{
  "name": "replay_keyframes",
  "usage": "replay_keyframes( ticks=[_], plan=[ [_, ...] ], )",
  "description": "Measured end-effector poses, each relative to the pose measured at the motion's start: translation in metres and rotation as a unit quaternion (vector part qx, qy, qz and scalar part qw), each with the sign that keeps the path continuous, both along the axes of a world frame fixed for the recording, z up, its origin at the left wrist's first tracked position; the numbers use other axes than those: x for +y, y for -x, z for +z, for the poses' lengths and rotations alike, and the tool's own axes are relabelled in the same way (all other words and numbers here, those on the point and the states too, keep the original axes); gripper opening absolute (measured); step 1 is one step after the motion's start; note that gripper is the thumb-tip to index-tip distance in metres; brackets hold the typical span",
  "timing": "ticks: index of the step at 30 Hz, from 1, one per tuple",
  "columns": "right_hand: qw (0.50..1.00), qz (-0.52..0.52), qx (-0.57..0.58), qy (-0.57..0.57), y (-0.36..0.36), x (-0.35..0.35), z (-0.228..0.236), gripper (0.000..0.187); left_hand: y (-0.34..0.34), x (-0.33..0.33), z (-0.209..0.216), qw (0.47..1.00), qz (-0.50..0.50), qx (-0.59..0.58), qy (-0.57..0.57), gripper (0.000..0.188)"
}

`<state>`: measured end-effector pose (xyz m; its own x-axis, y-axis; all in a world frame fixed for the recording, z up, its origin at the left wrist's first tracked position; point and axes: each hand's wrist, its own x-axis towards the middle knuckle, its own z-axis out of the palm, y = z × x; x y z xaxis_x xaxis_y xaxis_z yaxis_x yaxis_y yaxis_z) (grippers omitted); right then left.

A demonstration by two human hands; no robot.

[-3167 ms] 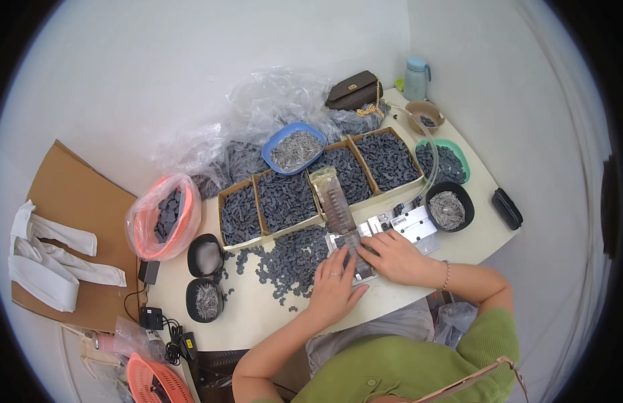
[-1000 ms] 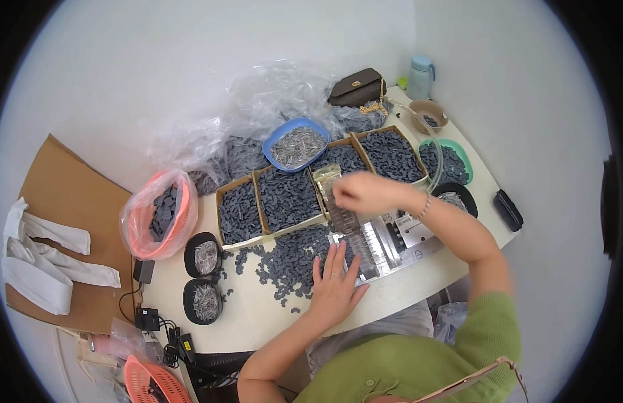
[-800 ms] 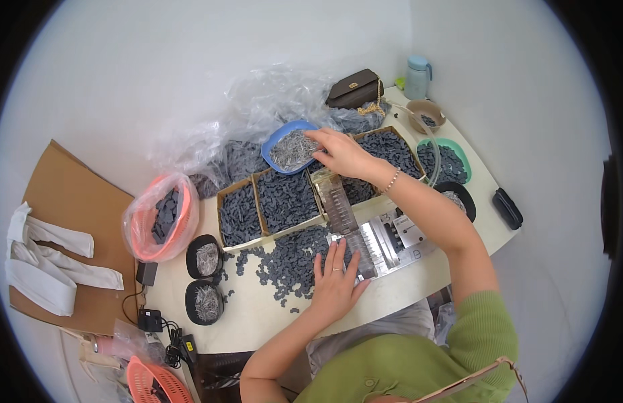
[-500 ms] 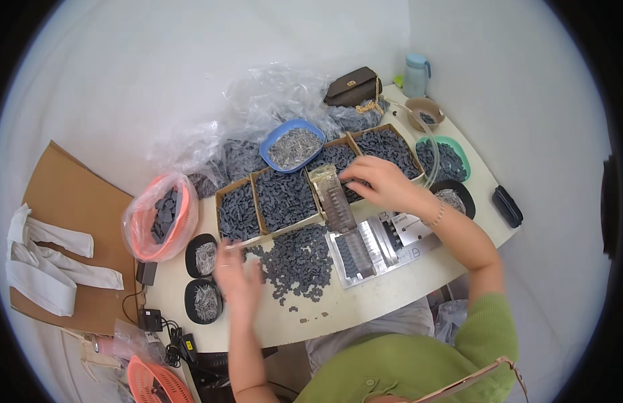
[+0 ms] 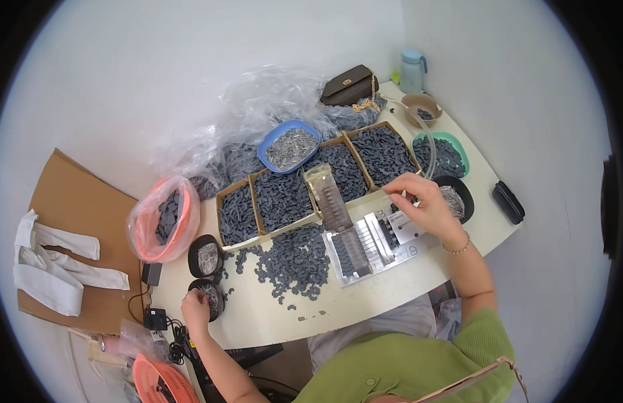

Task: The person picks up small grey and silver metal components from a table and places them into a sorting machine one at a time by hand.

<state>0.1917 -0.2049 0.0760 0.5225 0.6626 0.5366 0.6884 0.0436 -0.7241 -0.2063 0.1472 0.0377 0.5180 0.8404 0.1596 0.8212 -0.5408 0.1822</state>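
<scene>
My left hand [image 5: 196, 309] is at the lower black bowl [image 5: 221, 307] of metal pins, its bent fingertips dipping in at the left side. Whatever they pinch is too small to make out. Over the right part of a metal jig [image 5: 413, 251] hovers my right hand [image 5: 424, 203], fingers curled and pinched together; a small dark spot shows near them, but I cannot tell what it is. A clear ribbed plastic strip [image 5: 333, 201] stretches from the divided tray's edge toward the jig. Small dark plastic parts [image 5: 294, 265] lie scattered left of the jig.
Dark parts fill the divided cardboard tray [image 5: 259, 213]. A blue dish [image 5: 261, 151] of pins rests behind it. Another black bowl [image 5: 192, 258], a pink basket [image 5: 190, 218], a green dish [image 5: 464, 151], a tan bowl [image 5: 440, 114] and a black case [image 5: 507, 203] stand around.
My left hand has dropped from beside the upper black bowl to the lower one. My right hand has moved right and nearer, from the clear strip to above the jig's right part.
</scene>
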Motion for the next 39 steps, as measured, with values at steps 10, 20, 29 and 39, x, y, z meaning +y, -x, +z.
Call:
replay_keyframes(
  ticks=[10, 20, 29, 39],
  plan=[
    [0.998, 0.053, -0.037, 0.027, 0.008, 0.005, -0.016, 0.014, 0.007, 0.005, -0.007, 0.999, -0.051, -0.014, 0.008, 0.009],
    [0.989, 0.109, -0.078, 0.057, 0.016, 0.01, -0.026, 0.015, -0.015, -0.019, 0.01, 0.983, -0.028, -0.176, -0.031, 0.004],
    [0.962, 0.243, 0.045, 0.115, 0.048, 0.022, -0.018, 0.016, -0.181, -0.168, -0.006, 0.708, -0.263, -0.395, 0.523, 0.02],
    [0.978, 0.161, -0.112, 0.073, 0.038, 0.025, -0.041, 0.008, -0.207, -0.18, -0.016, 0.811, -0.328, -0.289, 0.389, 0.017]
  ],
)
